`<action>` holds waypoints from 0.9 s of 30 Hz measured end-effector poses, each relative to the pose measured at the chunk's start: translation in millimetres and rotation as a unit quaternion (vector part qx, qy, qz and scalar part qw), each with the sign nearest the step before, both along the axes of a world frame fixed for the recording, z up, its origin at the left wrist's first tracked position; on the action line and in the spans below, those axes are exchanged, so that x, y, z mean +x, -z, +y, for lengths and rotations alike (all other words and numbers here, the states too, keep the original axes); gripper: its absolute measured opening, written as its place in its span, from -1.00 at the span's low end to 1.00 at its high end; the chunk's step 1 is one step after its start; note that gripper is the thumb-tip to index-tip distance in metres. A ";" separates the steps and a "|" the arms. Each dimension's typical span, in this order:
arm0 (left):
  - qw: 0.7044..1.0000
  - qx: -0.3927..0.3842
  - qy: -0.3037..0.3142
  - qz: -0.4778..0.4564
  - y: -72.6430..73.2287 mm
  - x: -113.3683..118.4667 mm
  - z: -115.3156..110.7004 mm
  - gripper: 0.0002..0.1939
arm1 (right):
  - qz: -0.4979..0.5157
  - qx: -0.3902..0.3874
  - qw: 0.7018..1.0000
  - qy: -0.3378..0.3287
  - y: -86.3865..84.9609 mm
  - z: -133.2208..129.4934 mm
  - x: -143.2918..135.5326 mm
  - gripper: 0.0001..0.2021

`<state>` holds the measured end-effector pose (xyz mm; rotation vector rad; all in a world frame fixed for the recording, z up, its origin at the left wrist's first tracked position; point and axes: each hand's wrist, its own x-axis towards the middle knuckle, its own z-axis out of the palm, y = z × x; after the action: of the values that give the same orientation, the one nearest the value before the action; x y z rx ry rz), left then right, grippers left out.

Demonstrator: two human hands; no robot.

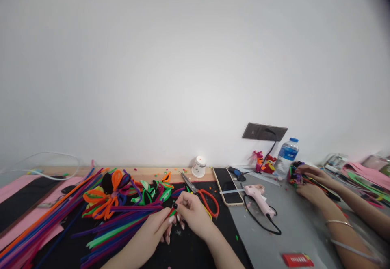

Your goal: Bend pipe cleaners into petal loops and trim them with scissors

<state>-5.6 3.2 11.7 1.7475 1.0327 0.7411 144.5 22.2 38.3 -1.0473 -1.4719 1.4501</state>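
Note:
My left hand [154, 228] and my right hand [192, 213] meet over the black mat [183, 252]. Between their fingertips is a small bent pipe cleaner piece [174, 207] in black, red and green, partly hidden by the fingers. Both hands are closed on it. Left of them lies a bundle of loose pipe cleaners [112, 236] in purple, green and red. Behind that sit an orange looped pipe cleaner flower [112, 198] and several green and black looped pieces [149, 192]. Orange-handled scissors [210, 202] rest just beyond my right hand, blades toward the wall.
An upturned paper cup [199, 166] and a phone [228, 186] lie toward the wall. Right of them are a pink glue gun [258, 200] with its cord, a water bottle [286, 157] and a red packet [297, 259]. A co-worker's hands [315, 183] handle colourful pieces at the right.

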 end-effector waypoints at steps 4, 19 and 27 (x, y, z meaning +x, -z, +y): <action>0.999 0.016 -0.031 0.028 -0.3 -0.3 -1.2 -0.74 | -0.010 0.008 1.000 0.001 2.8 -0.4 -1.6 -0.93; 0.998 -0.052 -0.012 -0.038 -0.8 1.9 1.8 -0.66 | -0.228 0.194 0.954 -0.006 -3.8 -9.1 1.1 -0.90; 0.997 -0.061 -0.002 -0.054 -0.8 1.9 3.3 -0.60 | -0.291 0.235 0.927 -0.034 -8.4 -11.5 1.7 -0.79</action>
<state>-3.7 6.5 12.5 1.5832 0.9873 0.7512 146.2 10.7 46.8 -1.1712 -2.1574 0.7726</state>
